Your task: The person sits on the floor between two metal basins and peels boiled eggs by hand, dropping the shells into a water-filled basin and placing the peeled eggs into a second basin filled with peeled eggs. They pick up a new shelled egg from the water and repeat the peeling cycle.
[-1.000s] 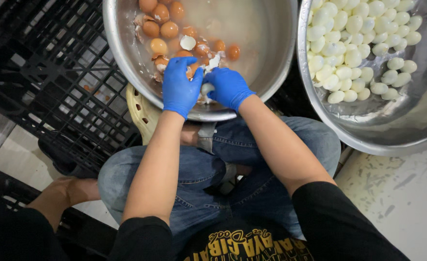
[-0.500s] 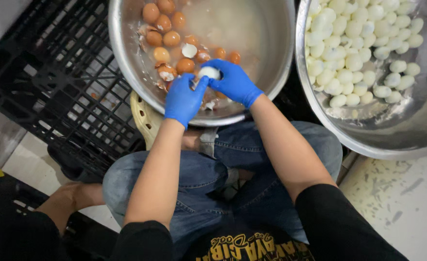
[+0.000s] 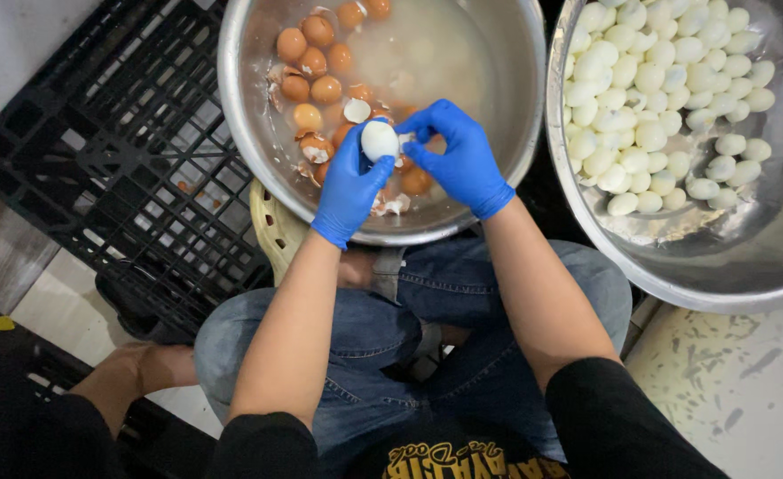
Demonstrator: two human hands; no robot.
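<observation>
While you sit with your knees apart in blue jeans, both of your hands, in blue gloves, meet over a steel bowl [image 3: 258, 151] that rests just in front of your lap. Your left hand [image 3: 349, 184] has its grip clamped on a white peeled egg [image 3: 379, 139], held up above the water. Your right hand [image 3: 459, 160] touches the same egg from the other side, its fingertips pinched together at the egg's edge.

Inside that bowl sit brown unpeeled eggs [image 3: 311, 64] in cloudy water, with bits of broken shell [image 3: 393, 206] floating near your hands. To your right stands a second, larger steel bowl [image 3: 728, 266], piled with white peeled eggs [image 3: 649, 98].

To your left lies a black plastic crate [image 3: 98, 151] with an open grid, flat on the floor. A yellowish stool edge [image 3: 271, 232] shows under the near bowl. The floor [image 3: 746, 390] at your right is pale and stained with grey marks; at your left it is light tile. Your sleeves are black.
</observation>
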